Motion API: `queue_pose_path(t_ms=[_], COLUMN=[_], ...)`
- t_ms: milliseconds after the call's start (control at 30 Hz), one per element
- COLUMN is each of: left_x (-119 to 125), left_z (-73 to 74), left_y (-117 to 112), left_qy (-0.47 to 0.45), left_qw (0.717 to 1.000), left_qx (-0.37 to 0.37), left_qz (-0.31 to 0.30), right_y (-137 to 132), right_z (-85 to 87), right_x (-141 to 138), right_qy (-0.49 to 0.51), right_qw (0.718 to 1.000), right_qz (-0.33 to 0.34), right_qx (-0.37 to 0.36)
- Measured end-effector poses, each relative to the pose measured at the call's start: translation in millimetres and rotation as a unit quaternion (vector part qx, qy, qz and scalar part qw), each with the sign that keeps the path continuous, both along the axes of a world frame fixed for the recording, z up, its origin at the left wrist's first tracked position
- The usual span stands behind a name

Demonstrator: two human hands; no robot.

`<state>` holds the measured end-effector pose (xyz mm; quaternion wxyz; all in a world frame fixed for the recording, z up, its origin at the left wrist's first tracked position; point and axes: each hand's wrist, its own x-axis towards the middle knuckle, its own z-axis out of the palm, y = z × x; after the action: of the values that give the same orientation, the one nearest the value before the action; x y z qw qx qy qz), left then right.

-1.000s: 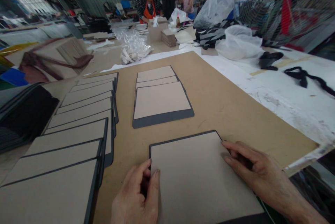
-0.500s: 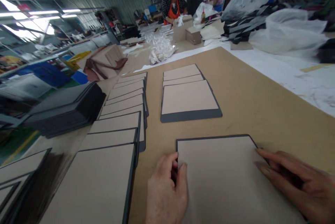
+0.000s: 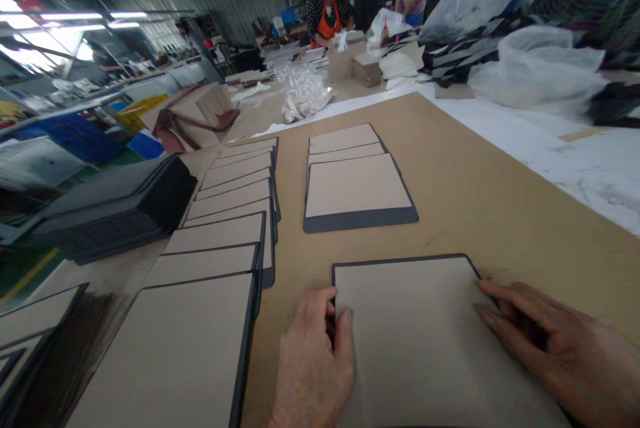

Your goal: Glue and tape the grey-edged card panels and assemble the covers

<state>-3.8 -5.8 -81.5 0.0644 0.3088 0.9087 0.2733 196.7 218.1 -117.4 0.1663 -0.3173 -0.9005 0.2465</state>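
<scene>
A beige panel with a narrow dark border (image 3: 410, 341) lies in front of me at the table's near side, its lower end cut off by the picture. My left hand (image 3: 317, 355) is closed on its left edge, the thumb on the beige face and the fingers curled at the border. At the opposite edge my right hand (image 3: 545, 335) pinches the panel near its upper right corner, forefinger along the border and thumb over the face. Beyond it lie a few overlapping panels of the same kind (image 3: 357, 185). To the left runs a long overlapping row of such panels (image 3: 170, 341).
A brown board (image 3: 450, 188) covers the tabletop. Stacked dark sheets (image 3: 120, 208) stand at the left, with more bordered panels (image 3: 37, 321) nearer. Clear plastic (image 3: 303, 91), cartons (image 3: 367, 68) and white bags (image 3: 537, 68) lie farther back. Two people (image 3: 327, 11) work at the far end.
The view has shifted slightly, so most things sit a little farther left. Both hands keep their places on the panel's edges.
</scene>
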Motion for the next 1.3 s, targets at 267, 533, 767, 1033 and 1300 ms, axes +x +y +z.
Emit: queue_pose_path(t_ms=[267,533,767,1033,1300], left_x=[1,28,27,35,39], left_z=[-4.3,-18.2,-6.2,-2.2,-9.2], left_y=[3,13,-7,-26,-35], left_qy=[0.182,0.19,0.089,0.138,0.18], left_qw=[0.974,0.933,0.936,0.927,0.92], left_qx=[-0.062,-0.179,-0.175,-0.153,-0.12], left_qz=[-0.121,-0.247,-0.291,-0.315,-0.326], right_y=[-16,-31,-6,-29,-35], right_z=[14.8,10.5,-1.1,-5.2,18.2], right_x=[-13,-36,-2,36,9], right_qy=[-0.037,-0.039,-0.089,0.003,0.067], right_qw=[0.983,0.909,0.932,0.985,0.991], right_qz=[0.086,0.252,0.161,0.092,-0.058], right_qx=[0.156,0.331,0.312,0.146,-0.105])
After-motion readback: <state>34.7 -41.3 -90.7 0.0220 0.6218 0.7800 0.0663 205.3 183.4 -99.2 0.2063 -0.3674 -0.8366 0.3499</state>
